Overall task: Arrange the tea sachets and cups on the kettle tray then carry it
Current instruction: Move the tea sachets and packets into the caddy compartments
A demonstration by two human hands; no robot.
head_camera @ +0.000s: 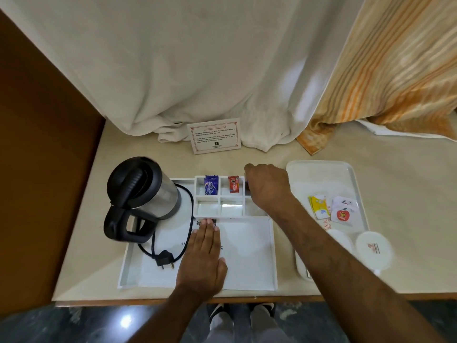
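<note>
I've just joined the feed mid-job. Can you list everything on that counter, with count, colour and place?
kettle tray: 1, white, counter centre
kettle: 1, black and steel, tray's left
plug: 1, black, on tray
blue sachet: 1, rear-left compartment
red sachet: 1, rear-middle compartment
second tray: 1, white, right
loose sachets: several, yellow, white, red; second tray
covered cups: 2, white, second tray's front
card: 1, white, rear
left hand: flat on tray
right hand: over rear-right compartment, grip hidden
</note>
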